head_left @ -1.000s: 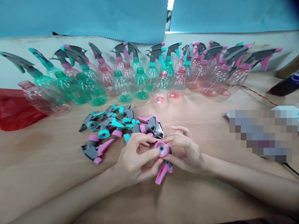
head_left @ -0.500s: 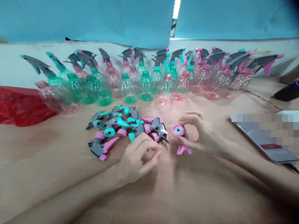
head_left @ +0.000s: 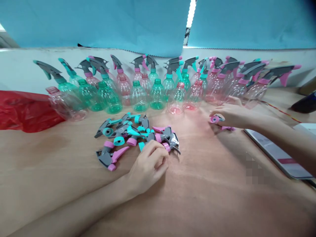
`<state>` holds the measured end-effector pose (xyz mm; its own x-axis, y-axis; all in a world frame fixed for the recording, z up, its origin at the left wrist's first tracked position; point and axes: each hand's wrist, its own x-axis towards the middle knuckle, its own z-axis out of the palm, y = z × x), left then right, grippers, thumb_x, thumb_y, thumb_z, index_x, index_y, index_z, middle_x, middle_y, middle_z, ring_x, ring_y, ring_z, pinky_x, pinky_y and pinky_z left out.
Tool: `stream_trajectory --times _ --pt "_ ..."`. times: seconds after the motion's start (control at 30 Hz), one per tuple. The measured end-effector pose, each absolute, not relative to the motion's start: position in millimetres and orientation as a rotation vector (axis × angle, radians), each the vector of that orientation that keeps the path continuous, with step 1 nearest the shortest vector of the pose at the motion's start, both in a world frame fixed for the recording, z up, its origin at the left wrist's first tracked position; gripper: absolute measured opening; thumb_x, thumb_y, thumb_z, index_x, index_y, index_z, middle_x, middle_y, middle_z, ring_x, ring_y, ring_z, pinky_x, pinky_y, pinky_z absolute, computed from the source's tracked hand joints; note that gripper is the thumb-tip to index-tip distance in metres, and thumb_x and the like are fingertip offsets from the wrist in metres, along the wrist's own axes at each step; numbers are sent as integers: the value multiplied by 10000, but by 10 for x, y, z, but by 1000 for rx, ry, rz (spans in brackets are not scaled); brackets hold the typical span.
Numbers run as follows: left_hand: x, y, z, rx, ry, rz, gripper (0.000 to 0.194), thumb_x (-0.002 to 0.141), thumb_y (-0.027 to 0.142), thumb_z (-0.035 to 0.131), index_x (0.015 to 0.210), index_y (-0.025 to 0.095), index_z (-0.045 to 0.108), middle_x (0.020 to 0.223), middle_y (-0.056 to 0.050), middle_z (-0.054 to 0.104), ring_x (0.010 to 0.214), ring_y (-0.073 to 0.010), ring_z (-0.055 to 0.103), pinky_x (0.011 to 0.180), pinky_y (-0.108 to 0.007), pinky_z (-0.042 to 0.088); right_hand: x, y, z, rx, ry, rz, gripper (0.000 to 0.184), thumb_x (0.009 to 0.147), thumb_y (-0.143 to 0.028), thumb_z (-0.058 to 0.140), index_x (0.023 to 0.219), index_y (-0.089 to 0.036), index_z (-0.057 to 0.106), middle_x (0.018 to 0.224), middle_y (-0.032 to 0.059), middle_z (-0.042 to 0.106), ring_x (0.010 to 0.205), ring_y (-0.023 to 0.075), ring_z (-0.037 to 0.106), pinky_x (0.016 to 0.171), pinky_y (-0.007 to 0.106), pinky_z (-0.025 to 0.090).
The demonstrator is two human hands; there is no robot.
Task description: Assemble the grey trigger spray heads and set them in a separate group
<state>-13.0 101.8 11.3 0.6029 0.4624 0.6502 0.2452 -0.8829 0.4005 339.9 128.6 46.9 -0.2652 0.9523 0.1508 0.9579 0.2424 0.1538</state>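
My right hand (head_left: 233, 113) is at the right, close to the tabletop, with its fingers around a trigger spray head (head_left: 215, 119). The pink collar faces me and the pink trigger shows below the hand; most of its body is hidden. My left hand (head_left: 148, 168) rests with curled fingers at the near edge of a pile of loose spray heads (head_left: 133, 131), grey with pink or turquoise parts. Nothing shows between its fingers. One pink-and-grey spray head (head_left: 106, 157) lies a little apart, left of that hand.
Behind the pile stand clear green bottles (head_left: 157, 95) and pink bottles (head_left: 176, 100), several open-necked, others fitted with spray heads. A red plastic bag (head_left: 27, 112) lies at the left. At the right are a phone-like device (head_left: 278, 158), a thin twisted wire and a dark object (head_left: 304, 102).
My right hand has moved right and away from me, carrying the spray head toward the bottles at the right. My left hand stays by the pile, fingers curled more. The view has shifted slightly.
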Motion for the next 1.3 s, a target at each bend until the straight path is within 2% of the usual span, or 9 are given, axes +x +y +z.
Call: stream_trajectory --times 0.13,0.2,0.3,0.43,0.63,0.83,1.1,1.2,1.3 --pt "-145 1082 153 2711 829 1121 106 833 122 529 909 194 547 935 -41 579 915 -185 543 829 -363 423 3160 1219 442 -1830 -2465 -363 232 791 -258 524 982 -180 629 990 90 677 975 270 598 938 500 267" --pt "-161 1144 165 2806 956 1090 169 833 157 536 997 193 556 1021 -59 594 994 -216 539 941 -441 362 2895 1104 461 -1725 -2499 -326 251 835 -331 518 1057 -240 591 1053 31 664 1008 228 587 992 481 237" --pt "-175 1227 157 2920 1112 964 296 834 190 526 1130 178 525 1155 -84 586 1086 -252 520 1052 -524 226 2426 942 512 -1373 -2492 -174 163 890 -268 472 971 -242 611 1010 7 670 1002 203 584 1022 464 232" --pt "-157 1261 120 2963 1167 789 395 821 222 523 1209 168 483 1177 -89 597 1100 -275 517 1077 -562 152 1971 919 514 -1257 -2433 137 160 890 -223 477 1000 -212 593 999 27 655 927 173 589 860 335 420" --pt "-151 1282 132 2854 1128 825 234 808 194 513 1041 197 538 999 -33 655 981 -234 570 1077 -555 172 1719 1040 386 -1192 -2321 256 147 821 -214 573 965 -187 559 1002 65 610 961 198 551 831 344 441" --pt "-193 1302 120 2687 1083 1055 328 820 189 564 1132 239 474 1065 -25 615 1015 -215 548 1008 -468 315 1684 996 371 -1150 -2156 249 280 808 -253 596 1062 -195 492 1024 66 612 963 212 554 823 367 438" --pt "-193 1271 108 2614 1020 1213 254 846 306 600 1063 218 502 1005 -37 610 941 -194 561 825 -348 439 1768 1070 215 -1000 -2095 272 251 845 -313 585 1074 -224 539 1018 19 657 957 164 597 1000 395 338" --pt "-197 1274 112 2602 1034 1096 296 834 316 613 1080 203 495 1009 -44 607 928 -196 567 784 -331 447 1770 1080 138 -1028 -1917 351 243 823 -324 612 1042 -227 568 1007 25 659 939 176 596 907 367 419" --pt "-202 1286 108 2693 1036 928 224 833 286 603 1021 190 525 948 -38 619 895 -211 569 764 -349 430 1797 1119 165 -1129 -1586 588 232 814 -366 610 989 -216 587 956 27 647 868 168 597 761 312 477"
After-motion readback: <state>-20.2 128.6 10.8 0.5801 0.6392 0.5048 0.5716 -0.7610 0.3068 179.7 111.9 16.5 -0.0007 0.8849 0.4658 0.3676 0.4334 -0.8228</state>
